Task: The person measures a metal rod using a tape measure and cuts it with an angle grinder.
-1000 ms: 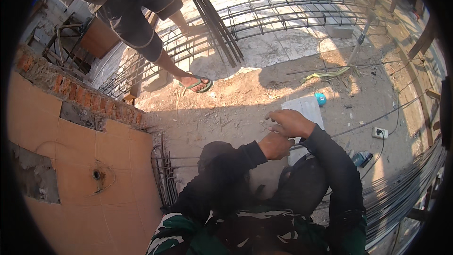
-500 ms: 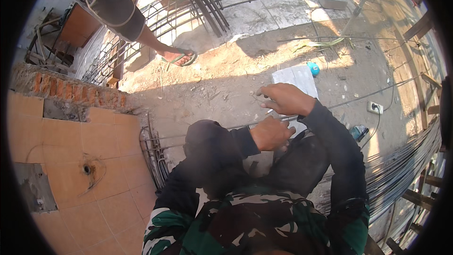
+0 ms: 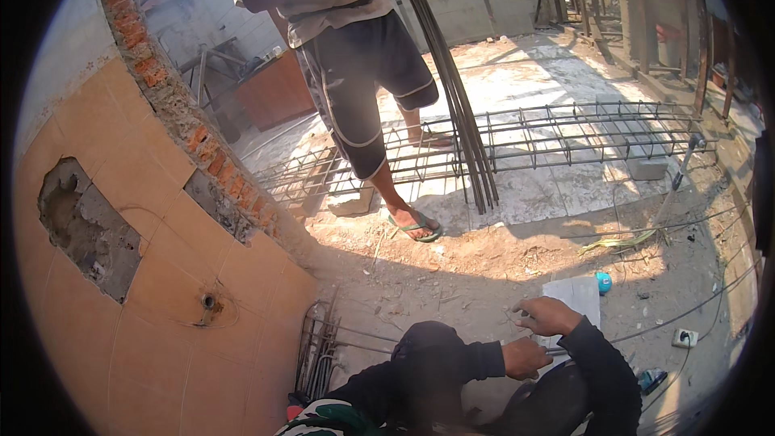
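My left hand [image 3: 525,358] is closed into a fist in front of my dark knee [image 3: 428,355], on the line of a thin steel rod [image 3: 686,311] that runs across the sandy ground. Just above it, my right hand [image 3: 549,315] has its fingers curled and pointing left; what they pinch is too small to tell. Both arms wear black sleeves. A white sheet [image 3: 577,291] lies on the ground right behind my right hand, with a small blue round thing [image 3: 603,282] beside it.
Another person stands ahead in green sandals [image 3: 420,228], gripping a bundle of long steel bars [image 3: 456,113]. A long rebar cage [image 3: 565,137] lies behind. An orange-tiled brick wall [image 3: 161,274] curves on my left, bent rods [image 3: 319,347] at its foot. A white socket block [image 3: 684,337] lies right.
My view has tilted upward, so the standing person and the rebar cage now fill the top. My hands stay close together over the knee, low in the picture.
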Demonstrator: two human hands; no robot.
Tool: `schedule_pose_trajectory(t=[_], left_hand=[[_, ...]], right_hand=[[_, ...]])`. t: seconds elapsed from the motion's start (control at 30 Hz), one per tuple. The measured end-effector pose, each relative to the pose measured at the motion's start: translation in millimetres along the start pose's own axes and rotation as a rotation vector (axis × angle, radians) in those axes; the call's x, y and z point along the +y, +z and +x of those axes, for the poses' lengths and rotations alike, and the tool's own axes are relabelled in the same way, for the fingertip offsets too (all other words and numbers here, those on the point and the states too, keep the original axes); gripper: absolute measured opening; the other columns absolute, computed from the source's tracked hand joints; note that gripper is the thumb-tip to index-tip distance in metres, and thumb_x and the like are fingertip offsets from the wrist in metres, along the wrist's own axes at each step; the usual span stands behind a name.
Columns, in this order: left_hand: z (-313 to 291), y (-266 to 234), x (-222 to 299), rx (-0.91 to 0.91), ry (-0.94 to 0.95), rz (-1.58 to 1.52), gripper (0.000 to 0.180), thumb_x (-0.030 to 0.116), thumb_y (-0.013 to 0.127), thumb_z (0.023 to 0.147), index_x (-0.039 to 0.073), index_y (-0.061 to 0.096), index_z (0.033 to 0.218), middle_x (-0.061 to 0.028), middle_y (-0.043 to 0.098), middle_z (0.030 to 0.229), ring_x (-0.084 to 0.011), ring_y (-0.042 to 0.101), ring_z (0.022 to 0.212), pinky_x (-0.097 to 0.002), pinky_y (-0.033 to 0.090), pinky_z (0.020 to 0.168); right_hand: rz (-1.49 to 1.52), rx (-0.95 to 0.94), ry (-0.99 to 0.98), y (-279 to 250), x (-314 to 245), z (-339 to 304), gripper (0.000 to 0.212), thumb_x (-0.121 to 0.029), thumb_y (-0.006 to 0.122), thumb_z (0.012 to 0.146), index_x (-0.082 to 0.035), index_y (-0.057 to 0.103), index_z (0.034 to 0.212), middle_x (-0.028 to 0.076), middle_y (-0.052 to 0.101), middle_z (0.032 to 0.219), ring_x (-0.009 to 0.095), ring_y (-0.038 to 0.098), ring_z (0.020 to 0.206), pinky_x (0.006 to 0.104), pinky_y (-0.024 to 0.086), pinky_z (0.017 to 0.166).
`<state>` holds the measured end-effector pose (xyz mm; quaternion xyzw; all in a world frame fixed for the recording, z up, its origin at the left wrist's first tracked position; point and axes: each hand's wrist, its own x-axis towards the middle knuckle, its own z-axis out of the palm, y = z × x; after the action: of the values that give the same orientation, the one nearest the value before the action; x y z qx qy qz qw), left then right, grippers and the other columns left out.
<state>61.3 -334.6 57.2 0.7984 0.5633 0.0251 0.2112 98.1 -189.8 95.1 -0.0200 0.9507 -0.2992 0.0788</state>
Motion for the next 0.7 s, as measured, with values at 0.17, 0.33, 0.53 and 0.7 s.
schedule_pose_trajectory(t=[0.17, 0.33, 0.53, 0.7], left_hand=[[-6.5, 3.7, -5.3, -0.054, -0.022, -0.036, 0.050, 0.029, 0.072, 0.080, 0.003, 0.053, 0.118, -0.0176, 0.061, 0.097, -0.0361, 0.065, 0.084, -0.0473, 0.052, 0.069], [-7.5, 4.8, -6.8, -0.089, -0.032, -0.013, 0.053, 0.029, 0.071, 0.081, 0.003, 0.050, 0.122, -0.0177, 0.061, 0.098, -0.0369, 0.065, 0.085, -0.0480, 0.052, 0.071], [-7.0, 13.9, -5.7, -0.150, -0.083, -0.047, 0.049, 0.029, 0.072, 0.080, 0.003, 0.053, 0.117, -0.0179, 0.061, 0.099, -0.0355, 0.064, 0.090, -0.0479, 0.052, 0.075], [-9.0, -4.3, 11.3, 0.050, -0.091, 0.119, 0.031, 0.024, 0.068, 0.079, 0.007, 0.061, 0.104, -0.0135, 0.064, 0.094, -0.0306, 0.066, 0.089, -0.0452, 0.051, 0.076]], right_hand=[[0.055, -0.016, -0.056, 6.5, 4.5, 11.4, 0.038, -0.035, 0.062, 0.090, -0.009, 0.062, 0.118, 0.020, 0.068, 0.099, 0.038, 0.065, 0.091, 0.0456, 0.051, 0.079], [0.069, -0.030, -0.095, 9.7, 4.6, 13.8, 0.037, -0.033, 0.061, 0.091, -0.008, 0.062, 0.117, 0.020, 0.068, 0.101, 0.039, 0.065, 0.092, 0.0459, 0.050, 0.080], [0.042, -0.111, -0.093, 17.5, -8.5, 16.4, 0.036, -0.031, 0.061, 0.091, -0.007, 0.062, 0.118, 0.019, 0.068, 0.104, 0.039, 0.063, 0.097, 0.0464, 0.049, 0.084], [0.050, -0.044, -0.070, -3.7, -11.3, 5.8, 0.028, -0.024, 0.062, 0.089, -0.006, 0.064, 0.111, 0.020, 0.068, 0.095, 0.039, 0.064, 0.095, 0.0473, 0.049, 0.082]])
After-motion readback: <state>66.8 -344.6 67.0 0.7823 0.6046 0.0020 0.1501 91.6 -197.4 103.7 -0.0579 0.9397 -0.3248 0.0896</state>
